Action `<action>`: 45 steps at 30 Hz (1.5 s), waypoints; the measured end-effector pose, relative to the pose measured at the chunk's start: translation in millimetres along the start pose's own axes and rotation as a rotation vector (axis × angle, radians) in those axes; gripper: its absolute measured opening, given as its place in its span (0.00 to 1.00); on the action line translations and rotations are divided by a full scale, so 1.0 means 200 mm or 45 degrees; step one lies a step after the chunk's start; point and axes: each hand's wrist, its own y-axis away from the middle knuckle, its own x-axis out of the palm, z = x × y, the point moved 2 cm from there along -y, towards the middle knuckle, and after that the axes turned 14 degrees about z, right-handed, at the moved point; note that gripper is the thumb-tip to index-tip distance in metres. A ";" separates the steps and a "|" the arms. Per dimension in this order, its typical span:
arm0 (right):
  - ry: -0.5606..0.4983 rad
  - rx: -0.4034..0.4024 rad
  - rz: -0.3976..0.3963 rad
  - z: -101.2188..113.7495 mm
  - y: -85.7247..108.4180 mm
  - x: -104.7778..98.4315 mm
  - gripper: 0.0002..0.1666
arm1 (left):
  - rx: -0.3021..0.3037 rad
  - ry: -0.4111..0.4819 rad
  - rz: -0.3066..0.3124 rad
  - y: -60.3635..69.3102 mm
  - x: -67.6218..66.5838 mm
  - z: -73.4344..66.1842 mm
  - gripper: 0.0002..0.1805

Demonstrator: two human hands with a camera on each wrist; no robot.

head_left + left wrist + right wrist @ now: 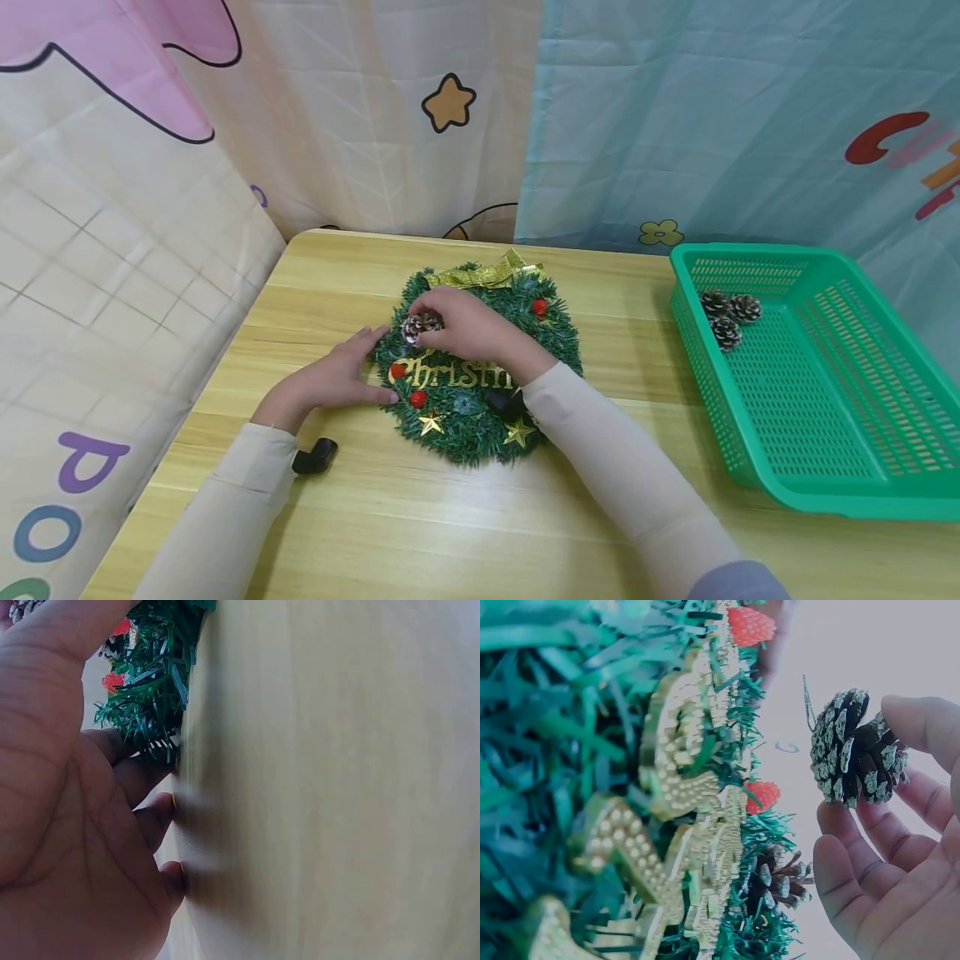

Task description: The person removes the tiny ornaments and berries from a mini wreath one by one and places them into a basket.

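Note:
A green tinsel wreath (555, 342) lies flat on the table, with gold lettering (682, 742) across its middle. Red berries (417, 399), gold stars (519, 432) and a gold ribbon (480, 276) decorate it. Over its upper left part, my right hand (472, 327) pinches a pine cone (847, 754) with whitish scale tips between thumb and fingers. A thin loop stands up from that cone. Another pine cone (772, 877) sits among the greenery in the right wrist view. My left hand (330, 377) rests at the wreath's left edge, thumb and fingers spread, fingertips down by the tabletop.
To the right stands a green plastic basket (750, 467) with 3 pine cones (726, 333) in its far left corner. Printed curtains (360, 125) hang behind the wooden table (465, 533) and along its left side.

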 end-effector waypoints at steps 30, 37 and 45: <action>0.021 0.007 -0.039 0.04 0.19 0.00 0.21 | -0.001 0.001 0.003 -0.01 -0.01 -0.01 0.66; 0.019 0.021 -0.060 0.04 0.24 -0.01 0.21 | 0.030 0.008 0.001 -0.02 -0.01 0.00 0.65; 0.002 0.039 -0.086 0.01 0.29 -0.01 0.21 | 0.053 0.003 -0.005 -0.01 0.00 0.01 0.65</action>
